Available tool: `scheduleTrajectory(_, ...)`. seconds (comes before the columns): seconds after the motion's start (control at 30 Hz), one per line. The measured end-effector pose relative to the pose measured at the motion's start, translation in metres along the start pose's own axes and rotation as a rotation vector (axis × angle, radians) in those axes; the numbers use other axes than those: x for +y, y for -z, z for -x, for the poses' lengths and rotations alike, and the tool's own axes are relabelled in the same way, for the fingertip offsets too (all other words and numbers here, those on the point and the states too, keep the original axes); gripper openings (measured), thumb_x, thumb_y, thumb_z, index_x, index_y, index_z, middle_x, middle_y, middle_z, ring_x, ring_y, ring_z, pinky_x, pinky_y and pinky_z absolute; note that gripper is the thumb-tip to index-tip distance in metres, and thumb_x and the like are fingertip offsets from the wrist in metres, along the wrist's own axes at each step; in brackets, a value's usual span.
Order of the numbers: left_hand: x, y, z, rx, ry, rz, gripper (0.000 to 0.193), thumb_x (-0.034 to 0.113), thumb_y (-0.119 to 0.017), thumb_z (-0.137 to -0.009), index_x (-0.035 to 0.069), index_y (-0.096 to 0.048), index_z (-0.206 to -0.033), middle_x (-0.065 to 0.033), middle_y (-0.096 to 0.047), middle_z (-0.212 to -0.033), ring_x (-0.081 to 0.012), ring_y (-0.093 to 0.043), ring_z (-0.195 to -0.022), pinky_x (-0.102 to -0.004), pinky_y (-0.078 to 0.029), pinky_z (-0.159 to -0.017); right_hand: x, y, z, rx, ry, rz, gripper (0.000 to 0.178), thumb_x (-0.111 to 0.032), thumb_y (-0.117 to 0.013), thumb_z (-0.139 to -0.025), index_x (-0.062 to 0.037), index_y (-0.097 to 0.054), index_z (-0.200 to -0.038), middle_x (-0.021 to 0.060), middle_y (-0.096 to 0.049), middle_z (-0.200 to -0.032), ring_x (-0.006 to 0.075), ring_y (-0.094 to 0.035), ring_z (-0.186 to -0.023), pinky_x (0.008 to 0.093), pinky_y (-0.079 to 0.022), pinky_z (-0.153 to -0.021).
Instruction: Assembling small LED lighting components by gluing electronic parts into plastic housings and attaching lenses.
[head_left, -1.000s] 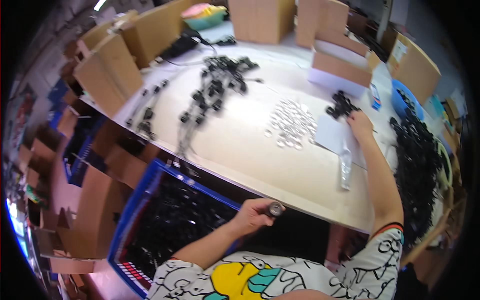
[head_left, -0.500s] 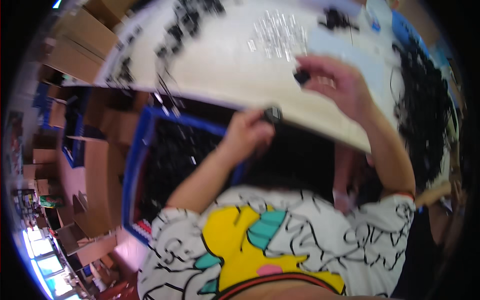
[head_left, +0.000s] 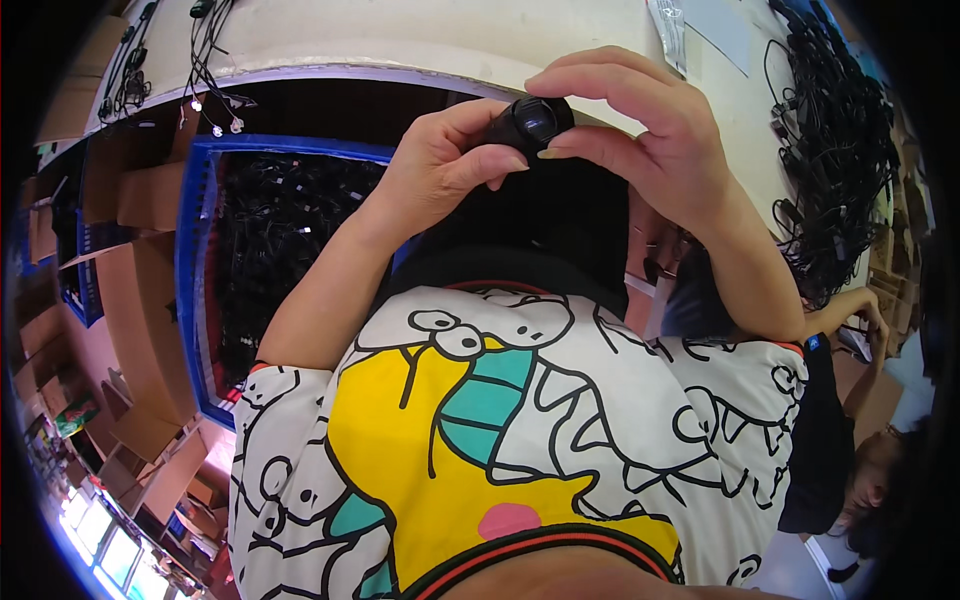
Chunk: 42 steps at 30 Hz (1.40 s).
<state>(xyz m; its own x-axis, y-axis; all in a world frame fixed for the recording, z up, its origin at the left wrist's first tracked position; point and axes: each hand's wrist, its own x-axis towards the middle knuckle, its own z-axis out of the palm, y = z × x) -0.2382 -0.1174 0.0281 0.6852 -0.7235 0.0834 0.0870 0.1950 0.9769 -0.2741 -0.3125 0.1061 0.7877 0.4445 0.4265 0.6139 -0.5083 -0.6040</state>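
The black tube is at twelve o'clock in the view, held up between the person's two hands, near the table edge. The pale table runs along the top, from ten o'clock to two. The person's patterned shirt fills six o'clock. A blue crate stands at nine to ten o'clock, heaped with black cords. At two o'clock a large pile of black cables lies on the table; another person in dark clothes is at four o'clock. The left hand pinches the tube between thumb and fingers. The right hand is curved, its thumb and forefinger at the tube's end; whether they press it cannot be told. A few loose cords hang over the edge between ten and eleven o'clock. A small clear bag lies at one o'clock.
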Motion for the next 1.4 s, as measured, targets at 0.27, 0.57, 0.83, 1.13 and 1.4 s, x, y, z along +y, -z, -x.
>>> scheduleTrajectory(0.27, 0.003, -0.005, 0.001, 0.019, 0.07, 0.032, 0.038, 0.035, -0.063, -0.077, 0.002, -0.056, -0.096, 0.0005, -0.053, -0.072, -0.0055, -0.047, -0.063, -0.0171, -0.039, -0.056, 0.001, -0.004, -0.003, -0.057, -0.043, 0.047, 0.029, -0.009, -0.068, -0.068, -0.0063, -0.059, -0.095, 0.0065, -0.059, -0.086, 0.0199, -0.059, -0.076, 0.0256, -0.048, -0.064)
scheduleTrajectory(0.57, 0.009, -0.002, 0.0, -0.177, 0.089, 0.06, 0.028, 0.018, -0.064, -0.077, 0.003, -0.058, -0.101, 0.0019, -0.057, -0.072, -0.0041, -0.049, -0.063, -0.0176, -0.042, -0.058, -0.009, 0.012, -0.001, -0.342, -0.146, 0.308, 0.034, -0.027, -0.072, -0.064, -0.0078, -0.06, -0.089, 0.0065, -0.059, -0.075, 0.0207, -0.058, -0.062, 0.0257, -0.046, -0.056)
scheduleTrajectory(0.83, 0.012, -0.006, 0.003, -0.048, 0.109, -0.11, 0.028, 0.017, -0.068, -0.074, 0.003, -0.059, -0.096, 0.0025, -0.056, -0.069, -0.0033, -0.046, -0.059, -0.0171, -0.04, -0.054, -0.01, 0.006, 0.002, -0.218, -0.154, 0.19, 0.039, -0.024, -0.075, -0.061, -0.003, -0.057, -0.088, 0.0057, -0.054, -0.066, 0.0177, -0.052, -0.054, 0.0244, -0.042, -0.051)
scheduleTrajectory(1.13, 0.007, 0.005, 0.005, 0.05, -0.129, -0.24, 0.025, 0.021, -0.067, -0.074, 0.004, -0.062, -0.092, 0.0037, -0.054, -0.066, -0.0028, -0.045, -0.059, -0.0172, -0.037, -0.052, -0.031, 0.002, -0.022, -0.244, -0.17, 0.314, 0.019, -0.018, -0.058, -0.081, -0.0022, -0.059, -0.092, 0.005, -0.058, -0.07, 0.0103, -0.053, -0.056, 0.0198, -0.04, -0.049)
scheduleTrajectory(1.4, 0.003, 0.005, 0.013, 0.163, -0.38, -0.3, 0.022, 0.019, -0.062, -0.08, 0.003, -0.06, -0.094, 0.002, -0.052, -0.061, -0.0046, -0.045, -0.048, -0.0178, -0.036, -0.041, -0.036, -0.008, -0.034, -0.296, -0.31, 0.326, 0.033, -0.028, -0.062, -0.076, 0.0011, -0.056, -0.09, 0.0155, -0.059, -0.075, 0.0274, -0.056, -0.058, 0.0288, -0.044, -0.053)
